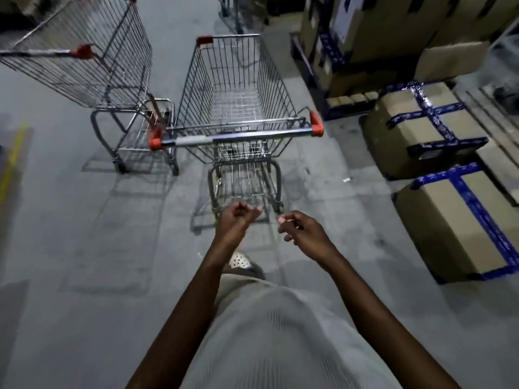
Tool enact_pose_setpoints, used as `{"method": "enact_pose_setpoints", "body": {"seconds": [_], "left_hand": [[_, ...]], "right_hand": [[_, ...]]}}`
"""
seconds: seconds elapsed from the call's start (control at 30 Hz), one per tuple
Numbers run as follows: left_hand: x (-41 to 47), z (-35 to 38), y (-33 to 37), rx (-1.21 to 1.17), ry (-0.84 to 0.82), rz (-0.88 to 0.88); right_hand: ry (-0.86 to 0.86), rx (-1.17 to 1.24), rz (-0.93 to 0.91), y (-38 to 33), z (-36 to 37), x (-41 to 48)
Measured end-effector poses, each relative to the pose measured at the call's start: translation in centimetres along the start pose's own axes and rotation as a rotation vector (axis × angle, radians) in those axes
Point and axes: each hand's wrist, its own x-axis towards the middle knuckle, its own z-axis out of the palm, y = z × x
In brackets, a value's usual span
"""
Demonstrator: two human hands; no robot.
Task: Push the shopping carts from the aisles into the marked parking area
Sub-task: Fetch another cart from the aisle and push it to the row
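Left hand (238,219): fingers loosely curled toward the palm, holding nothing. Right hand (303,231): fingers half-curled, thumb forward, also holding nothing. The 2 hands sit side by side, apart from each other, both short of the near cart (238,88) and touching no part of it.

The near cart stands directly ahead of the hands on the grey floor (84,234), upright, its basket bare. Its handle (238,137) runs crosswise on the side facing the hands, with a red end cap (316,126) at each end. The lower rack (244,186) under the basket is the part of the cart closest to the left hand.

1 light shoe (241,261) shows behind the near cart, below the left wrist.

A second cart (92,60) stands left of the near cart, turned at an angle. Its lower frame lies just beside the near cart's left side; contact cannot be confirmed.

A yellow line (12,161) is painted on the floor well left of the near cart, past the second cart.

Right of the near cart lie 2 cardboard boxes bound with blue tape: 1 box (421,136) level with the handle, the other box (460,220) level with the hands. Stacked cartons (379,29) stand beyond the near cart's right front corner.
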Motion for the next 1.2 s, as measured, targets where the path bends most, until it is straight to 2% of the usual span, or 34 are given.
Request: {"method": "enact_pose_setpoints", "body": {"seconds": [0.07, 0.13, 0.2, 0.3, 0.43, 0.53, 0.6, 0.67, 0.73, 0.93, 1.2], "left_hand": [[4.8, -0.7, 3.2, 0.168, -0.011, 0.150], [8.8, -2.0, 5.3, 0.493, 0.064, 0.361], [12.2, -3.7, 6.6, 0.806, 0.161, 0.519], [16.1, -6.0, 8.3, 1.107, 0.145, 0.462], [20.3, -8.9, 9.4, 1.357, 0.092, 0.322], [22.4, -10.8, 9.5, 1.398, 0.039, 0.132], [23.4, -11.4, 9.4, 1.444, 0.029, 0.093], [24.2, -11.4, 9.5, 1.486, -0.015, 0.107], [25.0, -11.5, 9.5, 1.514, -0.061, 0.101], [28.7, -11.7, 11.1, 1.454, -0.129, -0.018], [34.3, -9.8, 15.4, 1.487, 0.031, -0.009]], "right_hand": [[0.045, -0.045, -0.061, -2.8, 0.3, 4.1], [0.096, -0.117, -0.185, -5.7, 0.8, 8.2], [0.210, -0.286, -0.355, -7.9, 1.1, 11.9], [0.365, -0.643, -0.474, -10.0, 0.8, 16.2], [0.242, -0.925, -0.322, -10.2, -0.2, 20.6], [0.340, -1.048, -0.286, -10.4, 0.4, 22.8], [0.415, -1.156, -0.230, -11.7, 0.9, 24.3], [0.330, -1.300, -0.124, -13.1, 1.0, 25.5], [0.244, -1.366, -0.095, -13.6, 0.9, 26.3], [0.206, -1.377, -0.117, -15.4, -0.2, 29.4], [0.179, -1.360, -0.134, -20.2, -2.2, 36.7]]}}
